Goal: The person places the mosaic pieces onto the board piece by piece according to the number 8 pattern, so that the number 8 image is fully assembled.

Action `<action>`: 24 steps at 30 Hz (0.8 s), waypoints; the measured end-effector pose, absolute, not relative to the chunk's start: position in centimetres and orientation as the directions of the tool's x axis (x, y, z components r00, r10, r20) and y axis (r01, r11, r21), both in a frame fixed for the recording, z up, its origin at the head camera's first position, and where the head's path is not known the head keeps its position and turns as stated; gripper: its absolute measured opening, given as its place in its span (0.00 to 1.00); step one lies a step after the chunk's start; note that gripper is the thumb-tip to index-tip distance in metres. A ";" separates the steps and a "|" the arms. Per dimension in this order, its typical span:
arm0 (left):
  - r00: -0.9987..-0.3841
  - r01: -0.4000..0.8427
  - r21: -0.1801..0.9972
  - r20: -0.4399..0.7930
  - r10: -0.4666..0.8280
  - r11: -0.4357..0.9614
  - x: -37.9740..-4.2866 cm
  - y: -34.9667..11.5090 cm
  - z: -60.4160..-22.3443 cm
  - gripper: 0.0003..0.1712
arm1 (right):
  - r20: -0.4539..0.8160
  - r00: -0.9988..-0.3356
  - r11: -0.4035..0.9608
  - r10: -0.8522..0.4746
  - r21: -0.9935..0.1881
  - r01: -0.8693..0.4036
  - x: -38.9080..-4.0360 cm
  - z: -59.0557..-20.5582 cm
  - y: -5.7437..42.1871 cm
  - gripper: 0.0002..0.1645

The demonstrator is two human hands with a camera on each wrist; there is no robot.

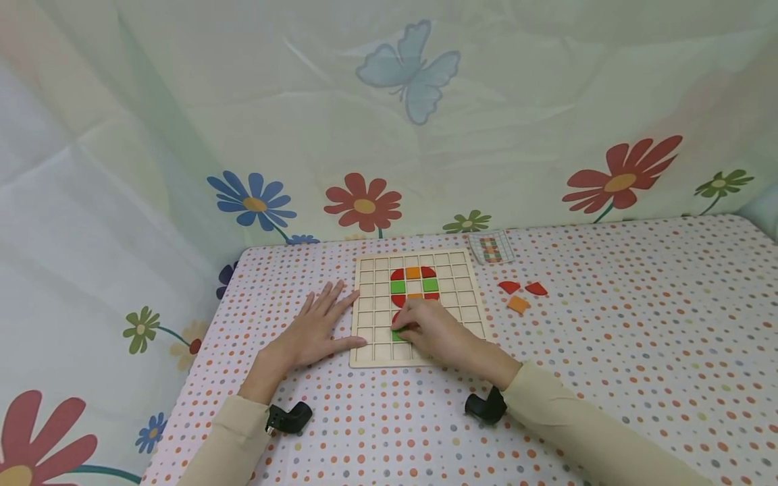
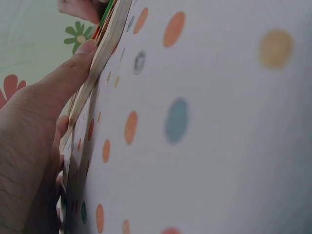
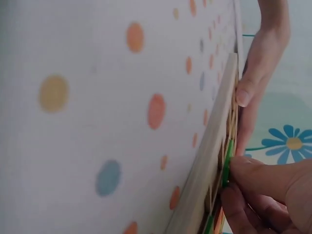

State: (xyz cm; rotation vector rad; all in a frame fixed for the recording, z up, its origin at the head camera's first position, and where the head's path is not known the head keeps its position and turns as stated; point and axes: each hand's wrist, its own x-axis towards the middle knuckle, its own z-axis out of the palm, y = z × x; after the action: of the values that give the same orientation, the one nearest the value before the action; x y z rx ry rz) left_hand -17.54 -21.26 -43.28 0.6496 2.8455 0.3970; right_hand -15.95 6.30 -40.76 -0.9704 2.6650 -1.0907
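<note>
A wooden grid board [image 1: 464, 298] lies on the table, with red quarter-round, green square and orange square tiles forming a pattern in its middle columns. With curled fingers, my right hand [image 1: 446, 337] pinches a green square tile [image 1: 399, 335] at a lower-left cell of the pattern. That tile [image 3: 227, 163] stands slightly tilted at the thumb and fingertips in the right wrist view. Part of the pattern is hidden beneath this hand. Fingers spread, my left hand [image 1: 313, 332] rests flat beside the board, its thumb [image 2: 80, 56] on the board's left edge.
Right of the board lie two red quarter-round tiles [image 1: 509, 287] and an orange square tile [image 1: 518, 304]. A small card [image 1: 504, 244] with a printed grid pattern sits by the far right corner. Behind the dotted tablecloth [image 1: 638, 337] hangs a flowered curtain [image 1: 516, 135].
</note>
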 end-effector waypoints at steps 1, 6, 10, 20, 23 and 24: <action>-0.885 0.393 0.300 -0.133 0.446 0.869 -17.5 -21.2 -43.3 0.55 | 0.129 -0.789 0.533 -0.601 -0.670 -0.516 -15.9 -40.6 6.6 0.10; -0.886 0.387 0.302 -0.139 0.442 0.871 -17.4 -21.2 -43.3 0.55 | 0.108 -0.800 0.545 -0.590 -0.678 -0.493 -15.3 -40.0 8.2 0.12; -0.887 0.389 0.295 -0.135 0.442 0.872 -17.5 -21.3 -43.4 0.56 | 0.114 -0.849 0.589 -0.517 -0.673 -0.448 -14.5 -39.6 10.4 0.12; -0.888 0.385 0.296 -0.138 0.438 0.874 -17.5 -21.1 -43.2 0.56 | 0.161 -0.939 0.727 -0.303 -0.598 -0.337 -15.4 -38.8 18.3 0.17; -0.889 0.385 0.297 -0.133 0.437 0.874 -17.5 -21.1 -43.1 0.55 | 0.129 -0.952 0.745 -0.276 -0.598 -0.297 -16.5 -38.8 19.8 0.18; -0.889 0.385 0.300 -0.134 0.438 0.873 -17.5 -21.1 -43.2 0.55 | 0.113 -0.956 0.749 -0.269 -0.599 -0.282 -16.7 -38.9 20.3 0.18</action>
State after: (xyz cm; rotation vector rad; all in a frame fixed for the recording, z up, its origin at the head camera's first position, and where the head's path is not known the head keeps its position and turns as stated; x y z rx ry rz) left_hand -17.48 -21.09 -43.15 0.6326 2.8470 0.3956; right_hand -16.73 20.26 -38.87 -0.4654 2.9562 -1.0175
